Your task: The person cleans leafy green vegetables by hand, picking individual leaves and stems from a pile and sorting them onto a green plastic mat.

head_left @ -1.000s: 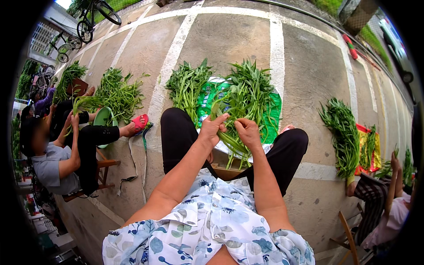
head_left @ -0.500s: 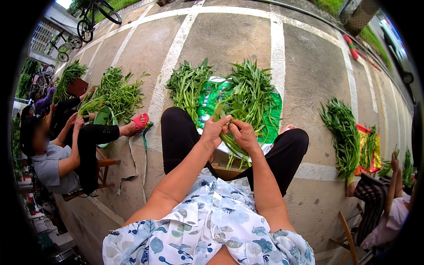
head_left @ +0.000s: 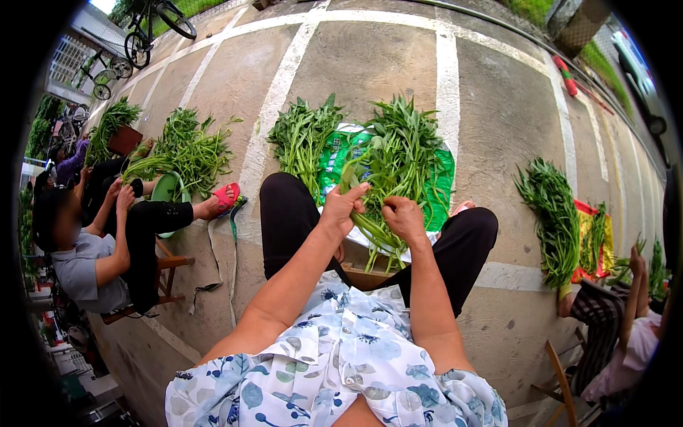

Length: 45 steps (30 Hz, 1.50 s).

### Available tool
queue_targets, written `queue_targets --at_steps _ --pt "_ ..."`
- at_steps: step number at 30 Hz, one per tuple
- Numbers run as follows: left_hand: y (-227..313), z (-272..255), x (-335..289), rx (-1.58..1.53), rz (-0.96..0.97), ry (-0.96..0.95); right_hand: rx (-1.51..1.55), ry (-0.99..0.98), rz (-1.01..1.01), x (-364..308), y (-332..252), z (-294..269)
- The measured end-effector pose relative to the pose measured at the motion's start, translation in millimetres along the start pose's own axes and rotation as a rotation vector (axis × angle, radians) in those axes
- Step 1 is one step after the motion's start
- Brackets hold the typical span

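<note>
My left hand [head_left: 343,208] is closed around a small bunch of water spinach [head_left: 375,231], its leafy end rising above the fist and its stems hanging down between my knees. To the right of it, my right hand [head_left: 405,218] is curled with thumb and fingertips pressed together, a small gap away from the bunch. What those fingertips hold, if anything, is too small to make out. Just beyond my hands, a large heap of water spinach [head_left: 407,142] lies on a green and white plastic sack [head_left: 442,178]. A second heap of water spinach [head_left: 300,142] rests at the sack's left edge.
At left, a seated person [head_left: 89,267] handles greens over a green basin [head_left: 169,191], beside another pile of greens [head_left: 188,149]. On the right, a tall bundle of greens [head_left: 551,220] lies next to a red and yellow sack [head_left: 606,242], near another seated person [head_left: 626,349].
My right hand has moved slightly right and down, away from my left hand, which keeps the bunch. The person at left has lowered their hands a little.
</note>
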<state>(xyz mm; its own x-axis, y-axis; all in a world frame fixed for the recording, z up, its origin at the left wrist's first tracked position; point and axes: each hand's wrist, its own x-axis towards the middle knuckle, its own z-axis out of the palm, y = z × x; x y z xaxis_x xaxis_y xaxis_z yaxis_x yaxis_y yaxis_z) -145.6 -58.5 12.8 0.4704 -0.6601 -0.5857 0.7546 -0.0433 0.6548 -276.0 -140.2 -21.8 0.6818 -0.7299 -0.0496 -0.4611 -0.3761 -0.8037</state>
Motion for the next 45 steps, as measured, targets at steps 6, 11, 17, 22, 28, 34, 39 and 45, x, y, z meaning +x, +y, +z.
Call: queue_targets --at_steps 6,11,17,22,28,34,39,45 --pt "-2.1 1.6 -1.8 0.053 0.049 -0.017 0.53 -0.046 0.014 1.8 -15.5 4.9" --pt "-4.6 2.6 -0.8 0.062 0.054 -0.035 0.45 -0.102 -0.024 1.8 -18.0 3.4" --pt "-4.6 6.0 -1.3 0.09 0.057 -0.027 0.458 -0.056 -0.027 2.6 -20.7 4.3" --pt "-3.8 4.5 -0.7 0.105 0.05 -0.023 0.414 -0.03 0.013 4.9 -26.8 0.5" --pt "-3.5 3.8 -0.9 0.118 0.055 -0.022 0.507 -0.065 0.037 8.5 -16.5 6.9" --pt "-3.2 3.8 -1.1 0.106 0.064 -0.006 0.357 -0.028 0.024 7.6 -16.3 6.9" --pt "1.8 -4.4 3.0 0.081 0.082 -0.025 0.208 0.105 0.058 6.1 -22.8 8.2" --pt "11.1 -5.2 1.1 0.052 0.07 0.003 0.118 0.141 -0.003 6.3 -4.3 13.7"
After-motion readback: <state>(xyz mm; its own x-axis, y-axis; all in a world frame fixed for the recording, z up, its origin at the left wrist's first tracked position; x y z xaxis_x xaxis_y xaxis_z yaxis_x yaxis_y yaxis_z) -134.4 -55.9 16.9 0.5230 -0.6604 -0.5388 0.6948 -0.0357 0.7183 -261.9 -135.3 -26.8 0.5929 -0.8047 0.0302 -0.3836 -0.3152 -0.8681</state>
